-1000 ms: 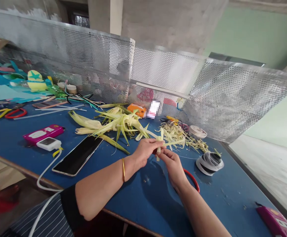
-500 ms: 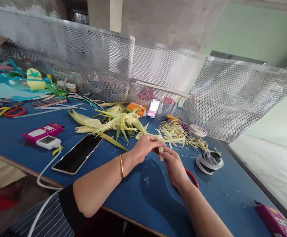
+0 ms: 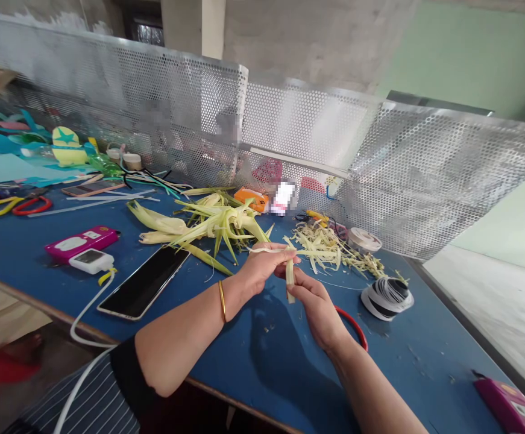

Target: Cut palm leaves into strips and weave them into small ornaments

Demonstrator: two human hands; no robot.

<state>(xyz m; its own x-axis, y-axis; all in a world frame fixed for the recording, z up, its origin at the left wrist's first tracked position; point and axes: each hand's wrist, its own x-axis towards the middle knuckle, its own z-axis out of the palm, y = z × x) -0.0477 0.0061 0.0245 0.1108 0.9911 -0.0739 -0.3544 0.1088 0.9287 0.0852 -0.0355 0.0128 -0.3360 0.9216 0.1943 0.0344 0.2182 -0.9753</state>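
Observation:
Both hands meet over the middle of the blue table, gripping pale green corn husk strips [image 3: 290,280]. My left hand [image 3: 264,268] pinches the strips near their upper end, where one lies crosswise. Thumb and fingers of my right hand [image 3: 311,301] are closed on the lower end of the upright strip. Just beyond my left hand lies a pile of corn husks [image 3: 230,223]. Shredded husk scraps [image 3: 319,244] are heaped past my right hand. A red scissor-like handle [image 3: 355,325] shows partly behind my right wrist.
A smartphone [image 3: 147,283] and a magenta device [image 3: 84,241] with a white cable lie left on the blue table [image 3: 226,361]. A black-and-white roll [image 3: 386,298] stands right. Scissors [image 3: 31,205] lie far left. Perforated metal sheet [image 3: 298,120] borders the back.
My right hand has shifted slightly down and left along the upright strip. The crosswise strip now stretches out past both sides of my left hand's fingertips.

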